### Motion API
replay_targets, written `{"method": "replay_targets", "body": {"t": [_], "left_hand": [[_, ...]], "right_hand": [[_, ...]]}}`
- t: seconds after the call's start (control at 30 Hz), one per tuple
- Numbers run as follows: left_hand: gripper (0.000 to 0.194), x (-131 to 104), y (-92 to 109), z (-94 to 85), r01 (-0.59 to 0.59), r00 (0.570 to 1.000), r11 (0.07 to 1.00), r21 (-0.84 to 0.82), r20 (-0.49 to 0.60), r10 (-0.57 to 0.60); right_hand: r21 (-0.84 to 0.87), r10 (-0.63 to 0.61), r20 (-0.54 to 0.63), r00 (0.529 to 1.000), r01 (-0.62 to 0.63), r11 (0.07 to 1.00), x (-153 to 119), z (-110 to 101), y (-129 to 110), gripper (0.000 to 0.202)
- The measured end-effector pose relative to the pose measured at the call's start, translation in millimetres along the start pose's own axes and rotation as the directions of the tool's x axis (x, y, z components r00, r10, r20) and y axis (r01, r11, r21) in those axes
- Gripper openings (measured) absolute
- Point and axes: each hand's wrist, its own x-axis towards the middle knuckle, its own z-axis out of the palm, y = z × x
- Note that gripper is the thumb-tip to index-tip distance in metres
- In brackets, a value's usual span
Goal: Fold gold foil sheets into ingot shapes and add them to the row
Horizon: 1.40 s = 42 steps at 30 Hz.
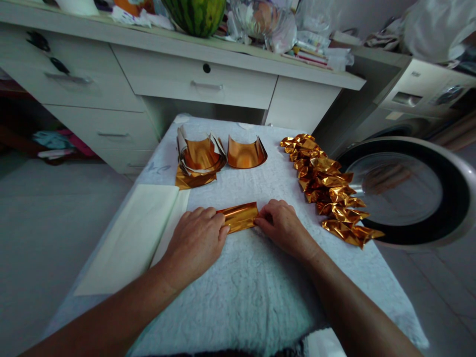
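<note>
A strip of shiny gold foil paper (241, 217), rolled or folded into a narrow band, lies across the middle of the cloth-covered table. My left hand (201, 233) grips its left end, thumb at the near edge. At the right end, my right hand (278, 220) pinches the corner between thumb and fingers. Beyond my hands sit a stack of curled gold foil sheets (201, 153) and a single curled gold sheet (246, 152). Several folded gold foil pieces (327, 188) run in an overlapping row along the table's right side.
Pale paper sheets (126, 233) lie at the table's left. Behind stands a white desk (167, 74) with drawers, bearing a watermelon (195, 17) and plastic bags. An open washing machine door (403, 191) juts out close to the table's right edge.
</note>
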Motion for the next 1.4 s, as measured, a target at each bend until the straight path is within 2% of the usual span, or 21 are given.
{"method": "replay_targets", "body": {"t": [0.33, 0.43, 0.73, 0.83, 0.9, 1.0, 1.1, 1.2, 1.4], "left_hand": [[0.006, -1, -2, 0.4, 0.02, 1.0, 0.999, -0.038, -0.008, -0.021], [0.01, -4, 0, 1.4, 0.01, 0.999, 1.0, -0.028, -0.039, -0.011], [0.028, -13, 7, 6.8, -0.148, 0.972, 0.966, 0.211, -0.147, 0.181], [0.028, -15, 8, 7.3, -0.212, 0.95, 0.941, 0.263, -0.172, 0.262], [0.027, -16, 8, 8.0, -0.254, 0.931, 0.923, 0.288, -0.186, 0.314], [0.026, -15, 8, 9.9, -0.284, 0.91, 0.91, 0.302, -0.214, 0.355], [0.024, -14, 8, 12.6, -0.329, 0.898, 0.904, 0.272, -0.207, 0.389], [0.025, -15, 9, 14.7, -0.35, 0.903, 0.908, 0.231, -0.174, 0.392], [0.027, -22, 12, 14.2, -0.332, 0.926, 0.917, 0.221, -0.109, 0.362]], "right_hand": [[-0.023, 0.014, -0.013, 1.0, -0.015, 1.0, 1, 2, 1, 0.012], [-0.024, 0.029, -0.025, 0.999, -0.03, 0.999, 1, 1, 2, 0.014], [-0.007, 0.037, -0.045, 0.998, -0.038, 0.999, 0, 1, 2, 0.017], [0.019, -0.034, -0.084, 0.996, 0.035, 0.999, -2, 4, 0, 0.011], [0.028, -0.125, -0.094, 0.988, 0.128, 0.991, -4, 6, -2, 0.008], [0.059, -0.292, -0.058, 0.955, 0.295, 0.954, -4, 10, -4, 0.018], [0.098, -0.364, -0.042, 0.93, 0.366, 0.925, -4, 13, -7, 0.026], [0.096, -0.333, -0.052, 0.941, 0.337, 0.937, -4, 14, -11, 0.025], [-0.013, -0.186, -0.073, 0.98, 0.185, 0.983, -4, 17, -27, 0.009]]}}
